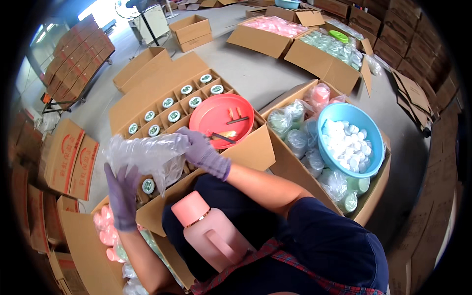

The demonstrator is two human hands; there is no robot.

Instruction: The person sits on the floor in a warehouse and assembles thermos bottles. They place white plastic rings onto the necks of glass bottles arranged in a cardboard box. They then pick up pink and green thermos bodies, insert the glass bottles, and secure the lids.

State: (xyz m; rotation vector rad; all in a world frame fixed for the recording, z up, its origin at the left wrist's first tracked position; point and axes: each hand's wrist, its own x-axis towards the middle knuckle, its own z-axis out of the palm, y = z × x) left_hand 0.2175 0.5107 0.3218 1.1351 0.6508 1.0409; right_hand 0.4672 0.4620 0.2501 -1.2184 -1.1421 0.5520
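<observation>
My right hand [205,153], in a purple-grey knit glove, grips one end of a clear plastic bag [147,151] and holds it stretched out sideways above a divided carton [255,152]. At the bag's other end is my left hand [123,196], gloved alike, its fingers spread and pointing up against the hanging plastic. A pink bottle [216,233] with a side handle and a lighter pink cap leans on my lap. Several white-and-green round tops [174,116] show in the carton's compartments. Beyond my right hand, a red basin [221,110] holds dark-handled tools.
To the right, a carton holds bagged cups [297,142] and a blue basin [327,147] of small white caps. Pink cups [105,226] fill a carton at lower left. Farther off stand open cartons [265,42], a fan [142,19] and a loaded cart [78,59].
</observation>
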